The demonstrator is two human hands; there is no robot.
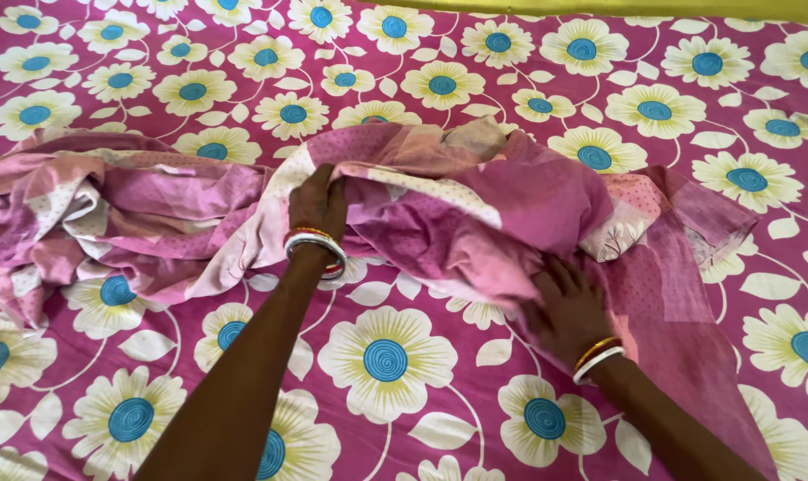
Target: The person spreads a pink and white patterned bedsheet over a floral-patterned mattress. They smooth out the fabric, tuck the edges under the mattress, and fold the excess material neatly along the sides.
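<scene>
The left hand is closed on a fold of the crumpled pink patchwork cloth, fingers curled over the raised edge near the middle of the heap. The right hand lies flat and spread, palm down, pressing on the lower right part of the same cloth; its fingers are apart and grip nothing. Both wrists carry bangles, red and white on the left, gold and white on the right. The cloth lies bunched across the bed, running from the left edge of the view to the right, with a thinner flap trailing down toward the lower right corner past the right forearm. Beneath it is the bedsheet, magenta with large cream flowers and blue centres, covering the whole surface. A yellow strip shows along the far top edge.
</scene>
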